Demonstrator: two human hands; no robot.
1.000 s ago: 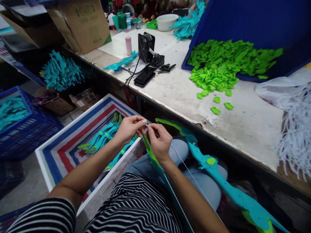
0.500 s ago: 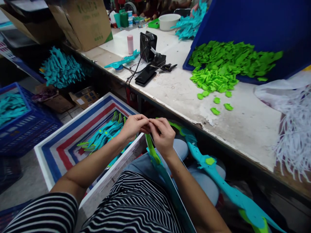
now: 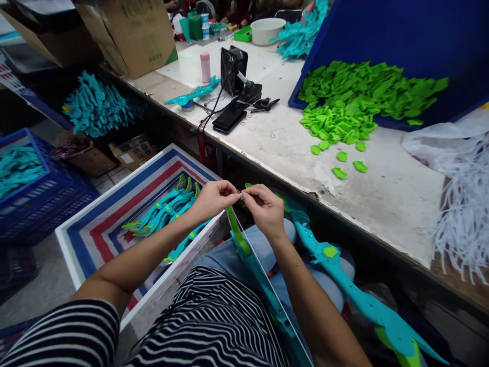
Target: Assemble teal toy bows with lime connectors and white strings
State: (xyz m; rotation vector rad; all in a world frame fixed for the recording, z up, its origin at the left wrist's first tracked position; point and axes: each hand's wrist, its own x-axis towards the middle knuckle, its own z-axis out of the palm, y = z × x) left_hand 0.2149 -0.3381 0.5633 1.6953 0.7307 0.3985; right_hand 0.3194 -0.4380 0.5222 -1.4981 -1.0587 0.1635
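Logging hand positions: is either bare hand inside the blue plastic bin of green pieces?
No, the left hand and right hand are together near one end of a long turquoise-and-green plastic piece.

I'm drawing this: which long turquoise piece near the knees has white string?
The piece whose green end sits below the left hand. String runs along it; the other piece, beyond the right arm, shows none.

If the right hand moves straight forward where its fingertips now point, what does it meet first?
The right hand would most likely meet the left hand first; that hand's pinched fingertips lie directly ahead, though whether the two touch is unclear.
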